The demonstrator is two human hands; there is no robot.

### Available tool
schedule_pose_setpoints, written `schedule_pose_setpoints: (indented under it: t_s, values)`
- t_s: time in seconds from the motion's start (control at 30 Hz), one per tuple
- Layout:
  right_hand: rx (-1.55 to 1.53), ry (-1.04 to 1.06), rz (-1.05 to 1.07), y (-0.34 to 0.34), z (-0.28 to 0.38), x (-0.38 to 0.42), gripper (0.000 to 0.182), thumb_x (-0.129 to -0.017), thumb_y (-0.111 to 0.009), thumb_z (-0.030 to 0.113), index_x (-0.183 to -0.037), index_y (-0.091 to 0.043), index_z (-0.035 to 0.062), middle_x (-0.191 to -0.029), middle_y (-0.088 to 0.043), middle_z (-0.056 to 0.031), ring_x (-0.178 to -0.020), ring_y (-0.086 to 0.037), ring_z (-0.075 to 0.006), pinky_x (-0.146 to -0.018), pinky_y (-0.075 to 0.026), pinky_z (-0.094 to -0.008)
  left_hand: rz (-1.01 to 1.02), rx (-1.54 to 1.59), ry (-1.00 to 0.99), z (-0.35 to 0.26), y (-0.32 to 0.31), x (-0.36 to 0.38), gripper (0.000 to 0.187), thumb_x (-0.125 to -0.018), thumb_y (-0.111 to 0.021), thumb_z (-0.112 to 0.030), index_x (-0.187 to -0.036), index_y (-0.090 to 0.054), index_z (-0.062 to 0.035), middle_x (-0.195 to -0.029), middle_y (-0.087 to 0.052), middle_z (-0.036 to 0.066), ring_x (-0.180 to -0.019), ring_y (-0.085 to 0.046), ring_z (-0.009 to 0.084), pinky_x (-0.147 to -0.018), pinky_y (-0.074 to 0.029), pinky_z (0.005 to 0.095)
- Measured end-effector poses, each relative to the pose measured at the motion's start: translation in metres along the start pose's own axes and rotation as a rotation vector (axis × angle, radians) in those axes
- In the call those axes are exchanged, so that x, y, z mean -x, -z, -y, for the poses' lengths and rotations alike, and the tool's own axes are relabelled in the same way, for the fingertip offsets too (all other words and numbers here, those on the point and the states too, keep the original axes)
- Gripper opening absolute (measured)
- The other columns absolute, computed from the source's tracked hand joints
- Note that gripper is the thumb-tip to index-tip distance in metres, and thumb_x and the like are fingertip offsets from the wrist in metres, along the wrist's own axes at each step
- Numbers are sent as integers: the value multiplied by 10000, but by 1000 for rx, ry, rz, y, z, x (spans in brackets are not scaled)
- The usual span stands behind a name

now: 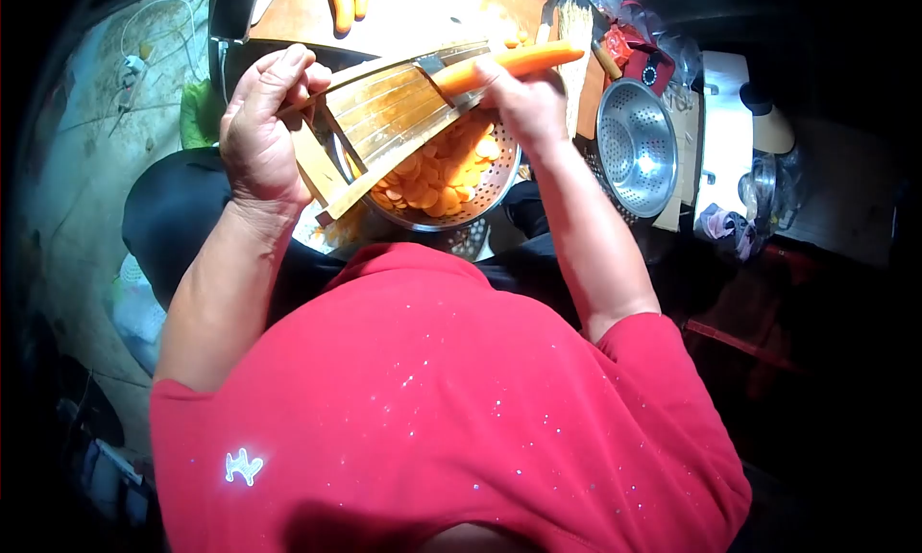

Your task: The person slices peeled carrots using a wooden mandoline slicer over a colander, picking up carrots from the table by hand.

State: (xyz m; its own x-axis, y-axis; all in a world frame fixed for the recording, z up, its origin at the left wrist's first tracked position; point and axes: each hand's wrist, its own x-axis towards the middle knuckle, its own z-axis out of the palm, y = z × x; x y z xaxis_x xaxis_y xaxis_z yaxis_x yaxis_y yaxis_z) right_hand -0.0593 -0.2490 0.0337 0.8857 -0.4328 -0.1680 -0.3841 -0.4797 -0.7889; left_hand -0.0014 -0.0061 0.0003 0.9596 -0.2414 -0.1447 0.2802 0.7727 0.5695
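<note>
My left hand (259,135) is closed around the near left end of a wooden mandoline slicer (379,121), which slants up to the right. Lengthwise grooves run along its board, and a dark blade strip crosses it near the far end. With my right hand (528,107) I grip a long peeled carrot (538,59); its left end lies on the slicer by the blade. Beneath the slicer, a metal colander (506,174) holds a heap of round carrot slices (432,179). The slicer hides part of the heap.
Whole carrots (343,4) lie on a brownish board (298,11) at the top. A second perforated metal colander (636,150) stands at the right, beside a white panel-like object (727,121). Plastic bags and a red item (653,70) crowd the upper right. A green bag (199,111) sits at the left.
</note>
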Motion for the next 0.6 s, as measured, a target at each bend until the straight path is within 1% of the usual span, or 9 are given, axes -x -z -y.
schedule_pose_setpoints:
  t_s: [0.07,0.2,0.23,0.3,0.37,0.4,0.43,0.5,0.6]
  values:
    - [-139,373,23,-18,16,24,301,-816,-688,298,-895,-680,8,-806,-675,-57,-734,-625,-134,-716,-494,-271,-3,7,9,-1,2,0,128,-885,-592,-110,-909,-618,13,-724,-556,29,-751,-580,138,-768,-463,250]
    - [179,68,-81,-4,-23,-17,308,-822,-668,307,-901,-683,9,-811,-679,-88,-753,-646,-178,-716,-504,-298,12,9,6,1,2,0,130,-887,-586,-107,-923,-618,13,-728,-559,29,-759,-581,135,-766,-463,248]
    - [-60,-71,-202,-9,-26,-26,319,-813,-672,314,-863,-689,-1,-794,-683,-82,-731,-648,-166,-708,-504,-283,21,17,12,1,2,0,130,-887,-583,-103,-929,-617,14,-731,-561,30,-762,-583,136,-768,-462,248]
    - [45,-102,-106,1,-33,-28,325,-811,-676,300,-897,-676,-13,-822,-680,-98,-726,-646,-159,-702,-504,-265,6,8,10,0,2,-1,130,-886,-584,-103,-932,-617,14,-729,-560,29,-763,-583,136,-769,-462,247]
    - [-25,78,-35,-9,-17,-6,305,-805,-688,254,-928,-663,-23,-792,-668,-99,-720,-642,-156,-681,-502,-255,-21,2,17,1,3,0,131,-886,-585,-103,-935,-616,13,-728,-559,27,-764,-583,136,-770,-461,247]
    - [-276,241,37,-18,0,13,283,-797,-700,216,-946,-663,-20,-820,-676,-93,-730,-643,-158,-685,-503,-272,0,8,8,1,3,0,130,-885,-586,-105,-935,-617,11,-729,-560,28,-764,-583,136,-772,-459,247]
    - [-59,522,-16,-19,15,23,256,-786,-714,208,-908,-677,-14,-846,-685,-89,-732,-644,-151,-693,-508,-276,25,10,1,1,3,-1,129,-885,-588,-106,-935,-618,9,-730,-562,28,-765,-584,136,-773,-457,248]
    - [-54,184,-14,-17,10,18,259,-791,-710,224,-898,-674,-10,-894,-685,-96,-749,-647,-154,-697,-510,-276,20,4,12,2,1,3,131,-884,-590,-109,-935,-618,9,-729,-561,27,-766,-583,134,-776,-456,248]
    - [-66,-72,-96,-6,-26,-19,301,-822,-668,261,-928,-671,-22,-898,-686,-94,-770,-652,-150,-713,-524,-263,18,6,6,1,1,1,135,-884,-593,-113,-936,-618,8,-727,-559,25,-765,-581,132,-780,-455,249]
